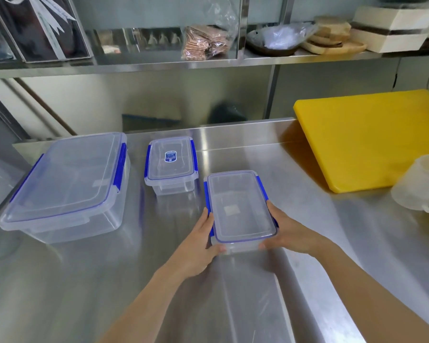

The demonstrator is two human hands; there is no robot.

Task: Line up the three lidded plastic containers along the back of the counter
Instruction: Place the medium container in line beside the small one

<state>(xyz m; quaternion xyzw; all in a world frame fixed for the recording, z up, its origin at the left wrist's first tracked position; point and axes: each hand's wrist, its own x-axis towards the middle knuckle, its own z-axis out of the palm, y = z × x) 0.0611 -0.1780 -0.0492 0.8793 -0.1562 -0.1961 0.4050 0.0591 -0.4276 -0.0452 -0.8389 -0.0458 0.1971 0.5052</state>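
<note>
Three clear plastic containers with blue-clipped lids are on the steel counter (307, 243). The large container (67, 184) stands at the left. A small container (171, 164) with a blue label on its lid stands near the back, in the middle. A medium container (239, 206) sits nearer me, right of the small one. My left hand (203, 241) grips its near left side and my right hand (287, 231) grips its near right side.
A thick yellow cutting board (372, 139) lies at the back right. A translucent jug (421, 184) stands at the right edge. A steel shelf (208, 61) above the counter's back holds bags, wooden boards and boxes.
</note>
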